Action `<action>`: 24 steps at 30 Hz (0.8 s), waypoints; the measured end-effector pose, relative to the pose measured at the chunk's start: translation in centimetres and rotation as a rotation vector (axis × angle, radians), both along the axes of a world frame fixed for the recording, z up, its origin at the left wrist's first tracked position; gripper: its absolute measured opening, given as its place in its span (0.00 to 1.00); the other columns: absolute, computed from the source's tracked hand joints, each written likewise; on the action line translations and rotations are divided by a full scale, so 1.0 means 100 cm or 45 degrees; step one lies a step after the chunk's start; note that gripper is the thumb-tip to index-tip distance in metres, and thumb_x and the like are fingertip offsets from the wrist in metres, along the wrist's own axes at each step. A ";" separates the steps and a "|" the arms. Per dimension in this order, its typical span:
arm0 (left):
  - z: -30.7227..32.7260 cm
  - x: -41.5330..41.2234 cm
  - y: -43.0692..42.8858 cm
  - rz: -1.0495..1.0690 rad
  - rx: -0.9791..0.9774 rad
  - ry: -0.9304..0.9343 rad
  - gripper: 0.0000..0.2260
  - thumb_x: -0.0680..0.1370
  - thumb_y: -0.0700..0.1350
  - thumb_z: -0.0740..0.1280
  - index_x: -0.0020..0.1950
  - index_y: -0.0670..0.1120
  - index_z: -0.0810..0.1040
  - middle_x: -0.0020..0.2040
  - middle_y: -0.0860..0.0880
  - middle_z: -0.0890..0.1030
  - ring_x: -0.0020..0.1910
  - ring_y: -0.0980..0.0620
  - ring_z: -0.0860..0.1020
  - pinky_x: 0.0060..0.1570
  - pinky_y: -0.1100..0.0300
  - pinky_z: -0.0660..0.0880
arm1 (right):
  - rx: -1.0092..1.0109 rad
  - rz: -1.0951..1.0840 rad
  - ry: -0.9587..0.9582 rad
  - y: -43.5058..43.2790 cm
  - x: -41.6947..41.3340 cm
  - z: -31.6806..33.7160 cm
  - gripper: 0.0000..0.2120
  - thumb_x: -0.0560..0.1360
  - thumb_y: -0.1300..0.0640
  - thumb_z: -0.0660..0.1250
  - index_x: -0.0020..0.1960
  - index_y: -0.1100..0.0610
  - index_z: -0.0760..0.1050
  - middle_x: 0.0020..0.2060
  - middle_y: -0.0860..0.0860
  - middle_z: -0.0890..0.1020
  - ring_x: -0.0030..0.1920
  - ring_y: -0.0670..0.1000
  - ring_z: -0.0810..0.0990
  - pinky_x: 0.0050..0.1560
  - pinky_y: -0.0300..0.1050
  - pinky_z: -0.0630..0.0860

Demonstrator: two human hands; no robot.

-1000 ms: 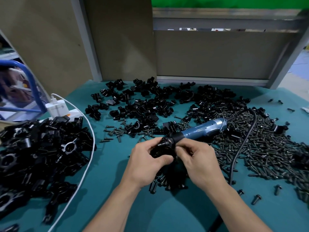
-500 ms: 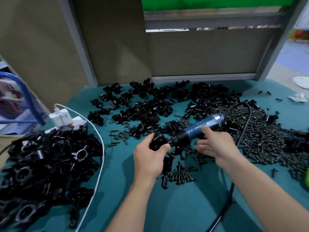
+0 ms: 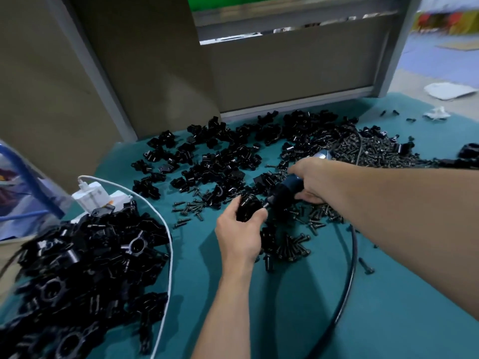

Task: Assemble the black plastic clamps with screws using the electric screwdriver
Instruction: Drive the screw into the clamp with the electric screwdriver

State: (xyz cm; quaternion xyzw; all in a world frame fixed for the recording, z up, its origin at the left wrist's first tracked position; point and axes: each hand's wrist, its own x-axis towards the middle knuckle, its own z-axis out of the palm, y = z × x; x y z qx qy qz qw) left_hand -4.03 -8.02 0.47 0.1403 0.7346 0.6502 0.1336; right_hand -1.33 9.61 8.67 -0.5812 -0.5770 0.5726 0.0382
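Now the left hand (image 3: 239, 234) grips a black clamp (image 3: 247, 207) just above the counter (image 3: 285, 307), fingers curled round it, while the right hand (image 3: 311, 180) wraps the blue electric screwdriver (image 3: 287, 189), whose tip meets the clamp's right side. Whether the bit sits squarely in a screw head is too dark to tell (the view is blurred as well). Judging from this, the main risk is a tilted driver: the bit could cam out, strip the head or cross-thread the screw. A loose grip would let the clamp spin with the torque. The black cord (image 3: 350, 268) loops near the loose screws (image 3: 375, 149) and could drag them off.
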 end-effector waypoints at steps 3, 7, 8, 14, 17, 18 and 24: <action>0.002 0.002 -0.001 -0.049 0.072 -0.017 0.24 0.74 0.46 0.80 0.69 0.54 0.80 0.59 0.56 0.85 0.56 0.59 0.83 0.59 0.60 0.78 | 0.002 -0.072 -0.012 0.002 0.000 0.001 0.13 0.82 0.57 0.67 0.60 0.61 0.67 0.41 0.59 0.73 0.40 0.58 0.74 0.31 0.47 0.73; 0.008 0.004 -0.007 -0.090 0.234 -0.045 0.12 0.71 0.47 0.76 0.49 0.62 0.85 0.41 0.49 0.87 0.45 0.54 0.84 0.55 0.57 0.76 | -0.123 -0.212 0.254 0.003 0.004 0.001 0.11 0.80 0.59 0.68 0.54 0.61 0.66 0.48 0.57 0.72 0.42 0.56 0.71 0.42 0.45 0.80; 0.008 0.004 -0.008 -0.072 0.275 -0.082 0.14 0.71 0.47 0.74 0.54 0.61 0.85 0.38 0.47 0.86 0.46 0.53 0.84 0.60 0.56 0.74 | -0.150 -0.277 0.336 0.004 0.008 0.000 0.13 0.77 0.60 0.70 0.55 0.59 0.67 0.47 0.56 0.75 0.41 0.55 0.74 0.36 0.44 0.80; 0.008 0.001 -0.011 -0.073 0.315 -0.134 0.07 0.76 0.47 0.72 0.53 0.52 0.86 0.34 0.46 0.84 0.43 0.51 0.84 0.59 0.56 0.70 | -0.267 -0.441 0.887 0.024 0.027 0.009 0.13 0.74 0.62 0.70 0.55 0.56 0.71 0.46 0.55 0.80 0.41 0.55 0.80 0.41 0.52 0.82; 0.006 0.001 -0.009 -0.100 0.270 -0.076 0.07 0.75 0.50 0.73 0.51 0.51 0.85 0.36 0.48 0.85 0.42 0.53 0.84 0.60 0.52 0.75 | -0.272 -0.509 1.128 0.031 0.030 0.011 0.13 0.76 0.65 0.70 0.57 0.58 0.71 0.40 0.58 0.80 0.39 0.57 0.83 0.41 0.51 0.82; 0.005 0.001 -0.008 -0.112 0.221 -0.060 0.14 0.76 0.51 0.74 0.60 0.48 0.83 0.37 0.49 0.86 0.45 0.56 0.84 0.61 0.56 0.74 | -0.259 -0.529 1.199 0.031 0.031 0.009 0.14 0.75 0.66 0.69 0.58 0.58 0.70 0.39 0.58 0.81 0.39 0.57 0.85 0.40 0.49 0.83; 0.002 -0.001 -0.004 -0.138 0.011 0.083 0.08 0.76 0.47 0.78 0.54 0.50 0.85 0.37 0.50 0.86 0.42 0.52 0.86 0.57 0.51 0.80 | -0.328 -0.630 1.495 0.026 0.028 -0.005 0.10 0.75 0.70 0.67 0.51 0.59 0.70 0.25 0.54 0.77 0.31 0.54 0.80 0.33 0.43 0.77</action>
